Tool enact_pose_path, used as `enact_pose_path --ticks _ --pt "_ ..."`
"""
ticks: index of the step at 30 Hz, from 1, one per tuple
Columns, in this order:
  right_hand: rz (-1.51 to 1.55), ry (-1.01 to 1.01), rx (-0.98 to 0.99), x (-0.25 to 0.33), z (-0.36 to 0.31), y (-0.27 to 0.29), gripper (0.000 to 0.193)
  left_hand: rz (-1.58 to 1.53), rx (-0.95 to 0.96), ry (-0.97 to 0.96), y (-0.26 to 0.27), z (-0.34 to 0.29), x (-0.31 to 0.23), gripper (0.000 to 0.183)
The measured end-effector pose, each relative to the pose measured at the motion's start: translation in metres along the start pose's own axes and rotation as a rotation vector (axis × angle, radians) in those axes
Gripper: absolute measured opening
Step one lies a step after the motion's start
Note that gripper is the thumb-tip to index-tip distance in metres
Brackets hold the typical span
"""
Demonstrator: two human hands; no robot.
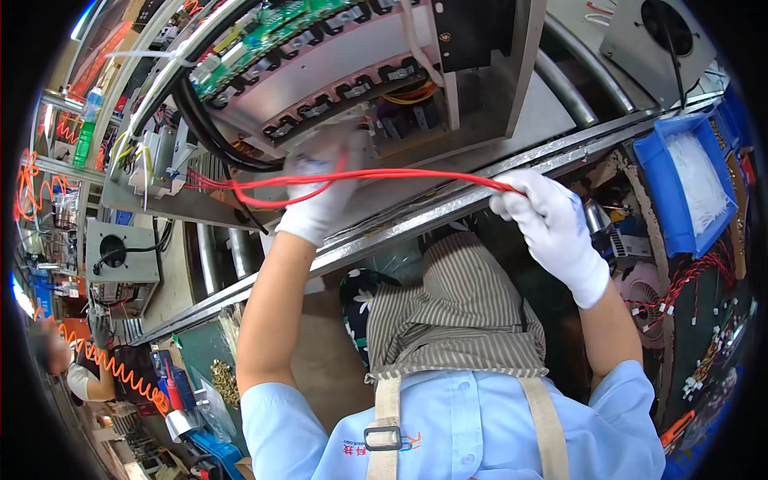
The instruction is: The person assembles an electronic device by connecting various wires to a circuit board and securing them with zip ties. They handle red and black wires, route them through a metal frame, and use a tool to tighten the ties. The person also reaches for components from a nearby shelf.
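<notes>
A bundle of red wires (408,173) stretches across in front of me, coming from the left side of an open metal chassis (485,108). My right hand (552,228), in a white glove, is closed around the far right end of the bundle. My left hand (324,180), also gloved, is at the bundle's left part, where one red wire bends into a loop. Motion smears its fingers, so their grip is unclear. Beyond it, the chassis holds a green circuit board (276,36), rows of black clips and thick black cables (200,124).
A metal roller conveyor (564,84) carries the chassis. At right stand a blue bin (696,184) of white ties and red twisted leads (696,280). Fan units (120,252) sit at left and upper right. A co-worker's arm (92,384) shows beside a coiled orange hose (120,372).
</notes>
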State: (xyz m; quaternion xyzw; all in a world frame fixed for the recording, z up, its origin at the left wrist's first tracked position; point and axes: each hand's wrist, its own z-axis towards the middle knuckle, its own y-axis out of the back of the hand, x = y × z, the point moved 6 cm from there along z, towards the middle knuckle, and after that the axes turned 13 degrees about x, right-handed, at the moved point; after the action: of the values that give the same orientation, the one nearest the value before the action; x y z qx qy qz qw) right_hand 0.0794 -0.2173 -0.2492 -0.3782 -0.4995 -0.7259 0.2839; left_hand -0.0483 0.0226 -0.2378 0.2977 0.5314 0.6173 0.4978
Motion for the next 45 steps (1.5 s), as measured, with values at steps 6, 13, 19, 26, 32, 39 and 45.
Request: enact_pose_path --ticks 6,13,19,26,32,39,45 --pt "-0.155 0.005 0.104 -0.062 0.065 -0.053 0.015 0.05 -0.364 0.11 -0.013 -0.022 0.043 0.027" --pt "0.286 -0.336 0.15 -0.063 0.084 -0.064 0.025 0.224 0.071 0.421 -0.023 -0.009 0.087 0.033" --pt "0.239 -0.357 0.193 -0.069 0.09 -0.065 0.023 0.096 -0.248 0.289 -0.045 0.021 0.129 0.035" --pt "0.242 -0.365 0.152 -0.066 0.088 -0.07 0.021 -0.006 -0.237 0.32 -0.045 0.047 0.149 0.035" --pt "0.237 -0.351 0.1 -0.068 0.089 -0.072 0.02 -0.029 -0.205 0.27 -0.046 0.031 0.144 0.035" --pt "0.224 -0.339 0.128 -0.063 0.089 -0.074 0.022 -0.061 -0.176 0.263 -0.046 0.034 0.15 0.035" --pt "0.231 -0.348 0.097 -0.06 0.089 -0.074 0.021 -0.073 -0.165 0.249 -0.049 0.033 0.149 0.034"
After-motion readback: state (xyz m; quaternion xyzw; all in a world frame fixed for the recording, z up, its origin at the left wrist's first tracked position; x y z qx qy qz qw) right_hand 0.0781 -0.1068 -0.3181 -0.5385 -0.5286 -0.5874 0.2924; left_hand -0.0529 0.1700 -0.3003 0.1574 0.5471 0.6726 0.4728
